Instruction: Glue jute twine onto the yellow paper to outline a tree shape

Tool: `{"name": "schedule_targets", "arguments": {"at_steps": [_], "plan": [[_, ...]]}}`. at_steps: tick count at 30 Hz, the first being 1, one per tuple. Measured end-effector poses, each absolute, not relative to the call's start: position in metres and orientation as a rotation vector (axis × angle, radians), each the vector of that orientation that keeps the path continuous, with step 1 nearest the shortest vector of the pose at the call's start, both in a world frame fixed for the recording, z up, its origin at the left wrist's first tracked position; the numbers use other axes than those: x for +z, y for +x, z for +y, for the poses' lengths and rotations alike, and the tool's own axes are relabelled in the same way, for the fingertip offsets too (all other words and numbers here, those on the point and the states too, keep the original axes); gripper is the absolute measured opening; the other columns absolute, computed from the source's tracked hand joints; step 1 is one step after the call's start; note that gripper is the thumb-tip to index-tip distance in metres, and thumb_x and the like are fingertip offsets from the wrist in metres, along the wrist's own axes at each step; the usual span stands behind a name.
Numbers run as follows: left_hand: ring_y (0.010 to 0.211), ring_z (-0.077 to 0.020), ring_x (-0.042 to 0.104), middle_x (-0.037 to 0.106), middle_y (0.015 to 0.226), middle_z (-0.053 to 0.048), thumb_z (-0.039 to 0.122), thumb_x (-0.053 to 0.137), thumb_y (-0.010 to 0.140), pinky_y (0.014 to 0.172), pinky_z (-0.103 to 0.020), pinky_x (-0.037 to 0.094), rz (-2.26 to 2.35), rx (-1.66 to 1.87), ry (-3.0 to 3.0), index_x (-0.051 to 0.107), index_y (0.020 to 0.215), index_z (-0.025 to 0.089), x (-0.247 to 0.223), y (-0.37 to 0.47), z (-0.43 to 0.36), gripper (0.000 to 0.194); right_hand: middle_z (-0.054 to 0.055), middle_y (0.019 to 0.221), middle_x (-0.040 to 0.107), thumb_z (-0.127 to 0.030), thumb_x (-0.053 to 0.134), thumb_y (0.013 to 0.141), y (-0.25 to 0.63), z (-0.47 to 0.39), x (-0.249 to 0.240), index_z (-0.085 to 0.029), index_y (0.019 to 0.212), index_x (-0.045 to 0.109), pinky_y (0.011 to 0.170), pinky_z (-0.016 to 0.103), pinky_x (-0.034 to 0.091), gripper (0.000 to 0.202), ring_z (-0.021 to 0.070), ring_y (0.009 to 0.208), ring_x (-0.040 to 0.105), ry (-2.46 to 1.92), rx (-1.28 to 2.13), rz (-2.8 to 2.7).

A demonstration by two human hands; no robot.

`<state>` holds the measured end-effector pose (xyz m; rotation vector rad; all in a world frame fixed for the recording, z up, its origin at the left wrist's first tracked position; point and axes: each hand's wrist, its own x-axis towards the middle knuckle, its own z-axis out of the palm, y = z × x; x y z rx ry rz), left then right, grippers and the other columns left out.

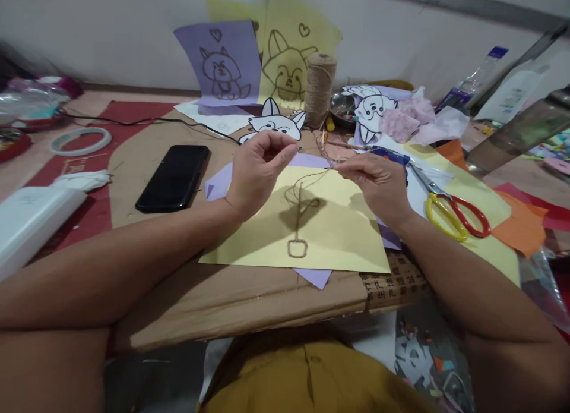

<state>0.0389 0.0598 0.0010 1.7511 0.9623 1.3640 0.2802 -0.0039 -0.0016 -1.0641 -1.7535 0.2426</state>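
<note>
Over a yellow sheet of paper (249, 240) my left hand (258, 172) is closed in a pinch; whatever lies between its fingertips is too small to make out. My right hand (383, 184) pinches thin brown twine (323, 174), whose loose loops hang to the left of its fingertips. On the yellow sheet, brown twine forms a small rounded square (297, 249) with a straight stem and loops above it. Purple paper (314, 277) sticks out from under the sheet. Beyond my hands stands a twine spool (319, 92), beside a white cartoon animal cutout (276, 123).
Left of my hands lie a black phone (173, 178), a tape roll (81, 141) and a white box (40, 223). Scissors (454, 208) with red and yellow handles rest at the right. Purple (229, 62) and yellow twine pictures (287, 62) lean on the wall. A bottle (474, 83) stands far right.
</note>
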Motion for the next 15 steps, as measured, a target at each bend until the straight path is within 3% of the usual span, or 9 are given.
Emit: {"name": "schedule_targets", "arguments": {"at_steps": [4,8,15], "plan": [[0.068,-0.0113,0.057,0.068,0.081,-0.002,0.041,0.072,0.097,0.064,-0.025,0.048,0.807,1.107,1.738,0.068,0.091,0.017,0.011,0.043,0.042,0.025,0.003,0.118,0.082,-0.036,0.060,0.108,0.270,-0.021,0.001,-0.034,0.124,0.081,0.099,0.049,0.061,0.026,0.0252,0.108,0.074,-0.962,0.353,-1.770],[0.066,-0.0116,0.058,0.069,0.078,-0.003,0.055,0.064,0.103,0.062,-0.024,0.047,0.721,0.939,1.843,0.071,0.093,0.016,0.013,0.043,0.031,0.041,0.003,0.138,0.076,-0.039,0.060,0.108,0.265,-0.028,-0.003,-0.038,0.143,0.070,0.101,0.047,0.062,0.036,0.0256,0.119,0.072,-0.852,0.496,-1.839],[0.068,-0.0131,0.057,0.067,0.076,-0.003,0.059,0.066,0.101,0.065,-0.025,0.046,0.640,0.999,1.925,0.068,0.085,0.018,0.008,0.038,0.039,0.045,0.006,0.145,0.073,-0.044,0.064,0.107,0.269,-0.026,-0.004,-0.032,0.148,0.066,0.116,0.048,0.056,0.043,0.0263,0.133,0.070,-0.878,0.655,-1.892]]}}
